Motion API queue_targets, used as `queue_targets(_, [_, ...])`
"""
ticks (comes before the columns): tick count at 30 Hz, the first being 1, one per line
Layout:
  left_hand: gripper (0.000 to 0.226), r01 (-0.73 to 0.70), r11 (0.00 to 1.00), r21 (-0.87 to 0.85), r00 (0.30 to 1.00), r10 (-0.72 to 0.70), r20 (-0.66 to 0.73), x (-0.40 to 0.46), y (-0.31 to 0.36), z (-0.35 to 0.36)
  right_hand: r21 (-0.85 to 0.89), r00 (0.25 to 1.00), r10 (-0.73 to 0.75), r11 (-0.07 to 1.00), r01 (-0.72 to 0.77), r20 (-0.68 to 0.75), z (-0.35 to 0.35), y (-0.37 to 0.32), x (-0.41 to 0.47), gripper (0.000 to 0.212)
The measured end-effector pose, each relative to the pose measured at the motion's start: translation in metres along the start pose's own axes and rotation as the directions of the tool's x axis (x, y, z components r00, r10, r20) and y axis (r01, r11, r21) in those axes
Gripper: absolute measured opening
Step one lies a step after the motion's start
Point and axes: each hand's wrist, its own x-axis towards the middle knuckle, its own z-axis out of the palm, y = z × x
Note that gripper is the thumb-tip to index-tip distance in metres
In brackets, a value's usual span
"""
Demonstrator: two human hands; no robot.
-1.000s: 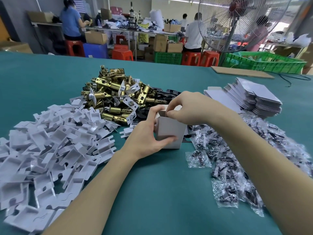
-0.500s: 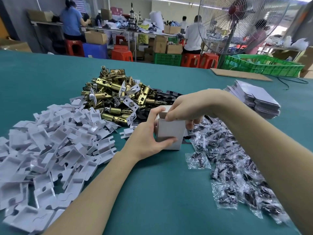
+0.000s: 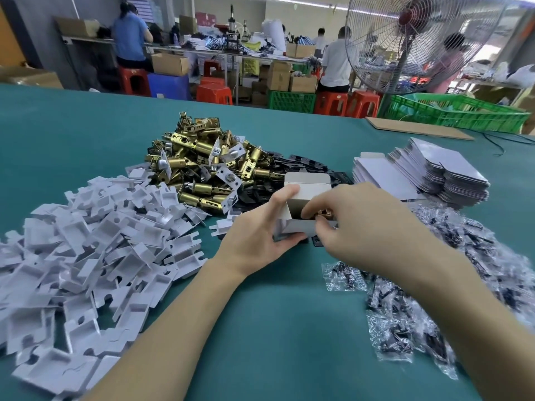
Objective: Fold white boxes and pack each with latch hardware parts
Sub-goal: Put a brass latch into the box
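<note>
1. Grip first: my left hand (image 3: 260, 241) holds the white box (image 3: 301, 211) from its left side, thumb along the near wall and fingers curled behind, lifted just off the tabletop (image 3: 275, 328) in the middle of the scene. If I squeeze harder, the thin card wall may buckle and the box loses its shape.

2. My right hand (image 3: 364, 227) has its fingertips pinched on a brass latch part (image 3: 323, 212) at the box mouth. I cannot tell how far in the part sits. If it goes in crooked, it could jam against the inner wall or tear the side tab.

3. The top flap (image 3: 307, 178) stands open on the far side. If the part rides high, that flap will not tuck shut, I judge.

4. The brass latch pile (image 3: 208, 166) lies just beyond the box to the far left, with black plates (image 3: 307, 166) beside it. A careless swing of my left wrist could drag pieces off the heap.

5. White plastic inserts (image 3: 95, 235) crowd the near left, and bagged screws (image 3: 405, 314) lie near right under my forearm. Sliding my right arm back could sweep bags toward the edge.

6. Flat box blanks (image 3: 451, 169) are stacked far right, well apart from both hands, so they seem safe.
</note>
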Motion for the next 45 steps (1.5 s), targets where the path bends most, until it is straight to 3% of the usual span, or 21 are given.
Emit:
queue_targets(9, [0.081,-0.144,0.988,0.060,0.983,0.149,-0.107,0.002,0.003,0.000,0.057,0.917,-0.069,0.993,0.099,-0.393,0.019,0.016,-0.040,0.013])
queue_targets(15, [0.079,-0.136,0.991,0.006,0.986,0.136,-0.098,0.001,0.004,0.002,0.171,0.907,-0.017,0.980,0.097,-0.422,0.016,0.017,-0.042,0.013])
queue_targets(19, [0.072,-0.076,0.994,-0.084,0.997,0.073,-0.038,0.000,0.004,0.000,0.128,0.914,-0.002,0.990,0.059,-0.406,0.014,0.014,-0.027,0.010])
queue_targets(23, [0.084,0.008,0.987,-0.160,0.998,0.002,0.060,-0.001,-0.001,-0.004,0.115,0.932,-0.009,0.992,0.054,-0.363,0.011,0.011,-0.006,0.012])
queue_targets(27, [0.087,0.067,0.969,-0.237,0.995,-0.048,0.086,-0.001,-0.005,-0.006,0.119,0.975,-0.014,0.992,0.041,-0.220,0.009,0.010,0.016,0.009])
queue_targets(33, [0.079,0.089,0.969,-0.231,0.994,-0.071,0.085,-0.001,-0.011,-0.008,0.318,0.998,-0.020,0.947,0.036,-0.054,0.014,0.013,0.038,0.010])
queue_targets(40, [0.086,0.199,0.956,-0.214,0.974,-0.170,0.150,-0.002,-0.010,-0.003,0.323,0.983,-0.017,0.946,-0.043,0.182,0.007,0.026,0.044,0.019])
queue_targets(45, [0.088,0.229,0.954,-0.195,0.963,-0.193,0.186,0.000,-0.007,-0.004,0.306,0.970,0.005,0.949,-0.082,0.245,0.000,0.023,0.047,0.030])
